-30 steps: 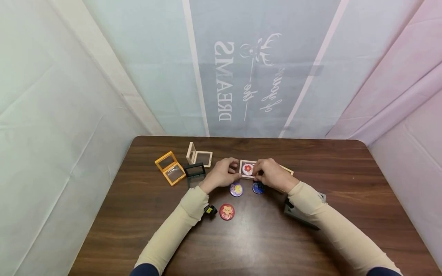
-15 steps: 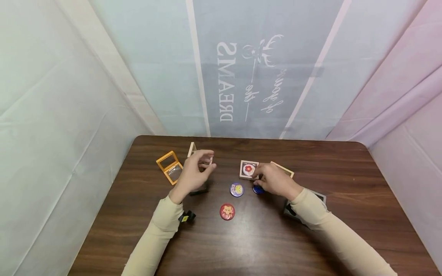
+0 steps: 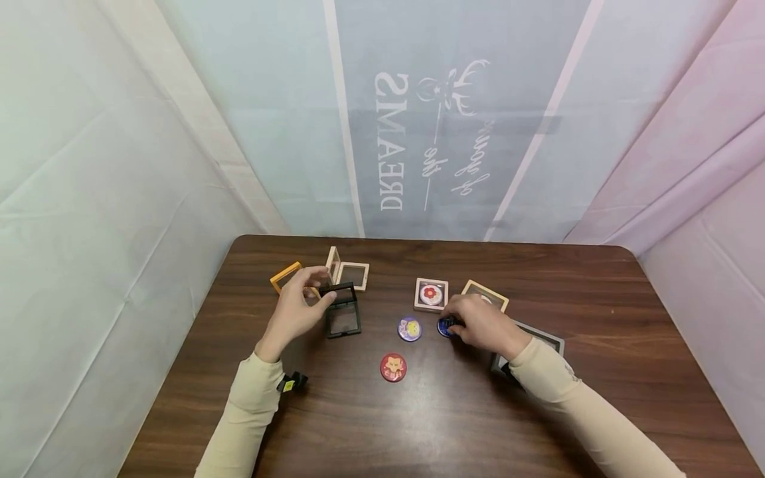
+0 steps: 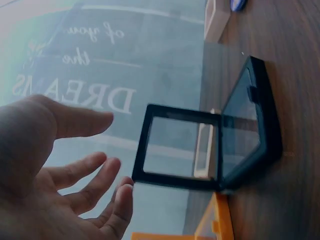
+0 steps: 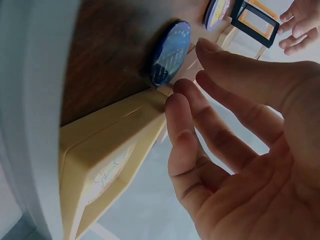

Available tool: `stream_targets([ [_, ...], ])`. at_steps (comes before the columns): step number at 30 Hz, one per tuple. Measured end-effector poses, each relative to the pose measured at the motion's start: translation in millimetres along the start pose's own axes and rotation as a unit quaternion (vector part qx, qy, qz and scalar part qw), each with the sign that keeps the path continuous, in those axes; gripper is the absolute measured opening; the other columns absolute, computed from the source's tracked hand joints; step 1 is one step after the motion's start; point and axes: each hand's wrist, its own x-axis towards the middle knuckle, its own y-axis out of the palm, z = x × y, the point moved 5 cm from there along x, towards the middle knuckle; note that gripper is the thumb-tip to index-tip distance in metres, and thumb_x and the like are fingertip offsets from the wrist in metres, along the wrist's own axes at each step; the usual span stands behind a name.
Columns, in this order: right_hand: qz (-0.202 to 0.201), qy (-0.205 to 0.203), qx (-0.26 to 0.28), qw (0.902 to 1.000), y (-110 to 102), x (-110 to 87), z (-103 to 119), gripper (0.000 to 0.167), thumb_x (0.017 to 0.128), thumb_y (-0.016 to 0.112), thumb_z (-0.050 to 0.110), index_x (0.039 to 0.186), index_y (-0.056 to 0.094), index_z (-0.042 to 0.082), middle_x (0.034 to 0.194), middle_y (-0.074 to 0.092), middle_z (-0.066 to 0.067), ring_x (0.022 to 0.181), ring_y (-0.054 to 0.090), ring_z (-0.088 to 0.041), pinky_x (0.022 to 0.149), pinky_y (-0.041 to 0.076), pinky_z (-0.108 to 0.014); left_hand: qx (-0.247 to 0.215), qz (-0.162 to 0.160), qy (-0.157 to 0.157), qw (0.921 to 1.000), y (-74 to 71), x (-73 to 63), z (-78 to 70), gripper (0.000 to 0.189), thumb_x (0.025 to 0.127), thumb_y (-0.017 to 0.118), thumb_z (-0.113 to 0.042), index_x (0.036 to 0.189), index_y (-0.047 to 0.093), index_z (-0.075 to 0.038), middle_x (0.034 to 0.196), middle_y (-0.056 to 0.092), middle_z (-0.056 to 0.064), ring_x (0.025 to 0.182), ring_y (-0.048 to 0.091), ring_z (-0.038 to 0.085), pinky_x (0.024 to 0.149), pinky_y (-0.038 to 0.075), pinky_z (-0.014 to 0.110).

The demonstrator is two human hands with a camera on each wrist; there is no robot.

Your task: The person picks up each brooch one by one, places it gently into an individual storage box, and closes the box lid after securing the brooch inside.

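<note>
My left hand [image 3: 294, 307] is spread beside the black hinged display frame [image 3: 343, 320], whose lid stands raised. In the left wrist view the fingertips come right up to the lid's edge of that black frame [image 4: 175, 186], with nothing gripped. My right hand [image 3: 485, 325] hovers at the round blue badge [image 3: 444, 326], which lies on the table. In the right wrist view the thumb and fingers are apart, their tips close to the blue badge [image 5: 171, 54]. Just behind is a closed pale pink frame [image 3: 431, 307] with a red-flower badge [image 3: 431, 294] inside.
An orange frame [image 3: 285, 271] and a cream frame [image 3: 354, 287] stand opened at the back left. A yellow frame [image 3: 502, 304] and a grey frame [image 3: 552, 342] lie by the right arm. A purple badge [image 3: 409, 328] and a red badge [image 3: 393, 367] rest mid-table.
My left hand has let go of the pink frame and moved left to the black frame. My right hand has shifted slightly from the pink frame to the blue badge.
</note>
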Motion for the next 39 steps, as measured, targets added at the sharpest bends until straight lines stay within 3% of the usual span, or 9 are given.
stream_targets([
  [8, 0.018, 0.011, -0.071, 0.9973, 5.1, -4.5, 7.2, 0.021, 0.084, 0.087, 0.001, 0.103, 0.081, 0.007, 0.100, 0.075, -0.006, 0.091, 0.074, -0.021, 0.075, 0.062, -0.039, 0.037, 0.079, -0.075, 0.9933, 3.2, -6.2, 18.7, 0.048, 0.104, 0.071, -0.020, 0.148, 0.058, -0.005, 0.135, 0.064, 0.022, 0.115, 0.067, 0.039, 0.095, 0.056, 0.056],
  [15, 0.012, 0.014, -0.123, 0.9923, 11.6, -5.3, 13.5, 0.013, 0.085, 0.088, 0.005, 0.093, 0.079, 0.012, 0.095, 0.070, -0.004, 0.080, 0.071, -0.021, 0.065, 0.059, -0.038, 0.053, 0.093, -0.094, 0.9897, 9.2, 0.8, 27.7, 0.044, 0.105, 0.069, -0.014, 0.144, 0.059, 0.003, 0.122, 0.066, 0.024, 0.101, 0.070, 0.031, 0.088, 0.059, 0.047],
  [24, 0.055, 0.044, -0.071, 0.9950, 14.4, -10.1, 17.2, 0.031, 0.085, 0.091, 0.012, 0.113, 0.079, 0.007, 0.106, 0.068, -0.008, 0.090, 0.069, -0.021, 0.072, 0.060, -0.040, 0.089, 0.093, -0.114, 0.9851, 12.8, -1.5, 26.2, 0.042, 0.105, 0.068, -0.011, 0.142, 0.060, 0.007, 0.116, 0.069, 0.020, 0.098, 0.069, 0.028, 0.087, 0.058, 0.047],
  [33, 0.056, 0.033, -0.013, 0.9978, 19.0, -18.8, 19.5, 0.032, 0.083, 0.092, 0.012, 0.109, 0.075, 0.006, 0.107, 0.064, -0.006, 0.090, 0.065, -0.017, 0.077, 0.059, -0.036, 0.122, 0.115, -0.097, 0.9811, 21.4, -7.4, 23.3, 0.019, 0.102, 0.072, -0.008, 0.120, 0.070, 0.000, 0.099, 0.068, 0.010, 0.087, 0.062, 0.021, 0.077, 0.053, 0.039],
  [39, 0.047, 0.013, 0.012, 0.9987, 18.3, -22.1, 18.5, 0.030, 0.084, 0.091, 0.011, 0.108, 0.074, 0.008, 0.107, 0.067, -0.004, 0.090, 0.066, -0.014, 0.078, 0.058, -0.034, 0.130, 0.109, -0.092, 0.9812, 25.6, -7.0, 23.0, 0.007, 0.099, 0.076, -0.008, 0.103, 0.070, -0.006, 0.089, 0.065, 0.006, 0.079, 0.057, 0.017, 0.071, 0.048, 0.034],
])
